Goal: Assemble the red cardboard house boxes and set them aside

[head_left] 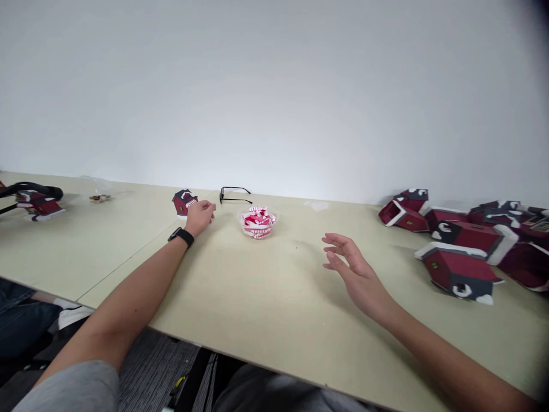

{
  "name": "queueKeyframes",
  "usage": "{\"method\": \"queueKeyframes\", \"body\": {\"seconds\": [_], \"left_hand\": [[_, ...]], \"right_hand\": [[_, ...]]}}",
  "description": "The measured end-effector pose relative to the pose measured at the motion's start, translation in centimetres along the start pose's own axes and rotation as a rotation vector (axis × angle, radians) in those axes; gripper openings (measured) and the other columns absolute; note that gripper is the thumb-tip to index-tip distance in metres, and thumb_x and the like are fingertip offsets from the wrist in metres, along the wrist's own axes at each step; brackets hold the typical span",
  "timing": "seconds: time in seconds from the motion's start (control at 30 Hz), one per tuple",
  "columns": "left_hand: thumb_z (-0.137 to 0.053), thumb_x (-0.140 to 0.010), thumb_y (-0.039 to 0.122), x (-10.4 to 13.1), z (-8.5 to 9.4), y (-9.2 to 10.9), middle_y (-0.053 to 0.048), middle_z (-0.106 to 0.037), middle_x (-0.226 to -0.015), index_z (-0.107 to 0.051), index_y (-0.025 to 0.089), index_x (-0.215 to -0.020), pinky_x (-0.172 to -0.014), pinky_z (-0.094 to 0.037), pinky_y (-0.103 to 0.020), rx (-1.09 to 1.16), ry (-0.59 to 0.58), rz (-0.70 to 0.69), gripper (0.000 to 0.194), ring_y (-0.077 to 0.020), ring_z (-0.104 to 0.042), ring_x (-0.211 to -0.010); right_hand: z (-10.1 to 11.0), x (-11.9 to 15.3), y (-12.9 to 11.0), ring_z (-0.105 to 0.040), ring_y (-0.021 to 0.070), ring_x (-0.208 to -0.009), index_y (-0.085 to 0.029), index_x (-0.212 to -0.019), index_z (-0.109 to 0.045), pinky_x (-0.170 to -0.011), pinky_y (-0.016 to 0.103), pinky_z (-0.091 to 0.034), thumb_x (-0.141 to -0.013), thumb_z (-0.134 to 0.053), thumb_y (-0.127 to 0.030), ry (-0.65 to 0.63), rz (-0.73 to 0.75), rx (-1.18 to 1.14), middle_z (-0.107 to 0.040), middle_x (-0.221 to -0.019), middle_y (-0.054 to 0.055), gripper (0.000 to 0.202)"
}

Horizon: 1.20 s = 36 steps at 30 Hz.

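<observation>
My left hand, with a black watch on its wrist, is by a small dark-red toy house with a grey roof and white trim. The house stands upright on the table, partly hidden behind the hand. The fingers are curled together, pointing right, away from the house; nothing shows in them. To the right is a clear plastic bowl heaped with red-and-white striped pieces. My right hand hovers above the table right of the bowl, fingers apart, holding nothing.
Several similar toy houses lie tipped over at the right. Black-framed glasses rest behind the bowl. Far left are another house, a black curved object and a clear bag. A person's leg shows below the table.
</observation>
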<state>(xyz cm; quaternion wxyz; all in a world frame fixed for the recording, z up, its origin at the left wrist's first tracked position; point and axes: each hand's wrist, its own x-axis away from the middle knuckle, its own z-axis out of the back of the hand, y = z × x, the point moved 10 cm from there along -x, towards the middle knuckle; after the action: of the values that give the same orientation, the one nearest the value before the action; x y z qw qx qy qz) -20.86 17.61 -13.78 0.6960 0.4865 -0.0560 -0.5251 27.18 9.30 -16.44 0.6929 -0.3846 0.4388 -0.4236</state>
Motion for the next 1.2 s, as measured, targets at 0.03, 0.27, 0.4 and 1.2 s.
{"method": "queueKeyframes", "body": {"seconds": [0.03,0.27,0.4,1.2], "left_hand": [[-0.059,-0.081,0.040,0.0,0.0,0.0,-0.003,-0.065,-0.057,-0.064,0.019,-0.071,-0.055,-0.046,-0.029,0.004,-0.005,-0.002,0.025,-0.0172,-0.059,-0.050],[-0.061,-0.080,0.040,0.1,-1.0,0.0,-0.004,-0.066,-0.058,-0.066,0.018,-0.072,-0.052,-0.048,-0.029,0.055,-0.061,-0.003,0.024,-0.0167,-0.060,-0.049],[-0.061,-0.081,0.043,0.0,-1.8,-0.2,-0.005,-0.068,-0.061,-0.066,0.017,-0.074,-0.051,-0.050,-0.028,0.087,-0.105,0.002,0.027,-0.0167,-0.061,-0.050],[-0.062,-0.091,0.026,-2.6,6.8,-6.6,-0.022,-0.069,-0.139,-0.063,0.008,-0.136,-0.118,-0.044,-0.053,-0.348,0.116,0.170,0.049,-0.0361,-0.063,-0.132]], "right_hand": [[0.0,0.0,0.0,-0.054,0.0317,-0.137,-0.037,-0.136,-0.053,-0.109,0.056,-0.054,-0.101,-0.053,-0.071,-0.001,0.000,0.000,-0.053,-0.153,0.008,0.049],[0.0,0.0,0.0,-0.055,0.0316,-0.136,-0.036,-0.135,-0.054,-0.111,0.056,-0.052,-0.100,-0.053,-0.072,-0.008,-0.010,0.015,-0.054,-0.152,0.008,0.051],[0.0,0.0,0.0,-0.054,0.0310,-0.137,-0.036,-0.135,-0.054,-0.110,0.055,-0.052,-0.100,-0.054,-0.071,-0.012,-0.009,0.018,-0.055,-0.151,0.007,0.049],[0.0,0.0,0.6,-0.055,0.0290,-0.136,-0.038,-0.135,-0.056,-0.108,0.052,-0.054,-0.102,-0.055,-0.065,-0.055,-0.005,0.024,-0.055,-0.151,0.004,0.042]]}}
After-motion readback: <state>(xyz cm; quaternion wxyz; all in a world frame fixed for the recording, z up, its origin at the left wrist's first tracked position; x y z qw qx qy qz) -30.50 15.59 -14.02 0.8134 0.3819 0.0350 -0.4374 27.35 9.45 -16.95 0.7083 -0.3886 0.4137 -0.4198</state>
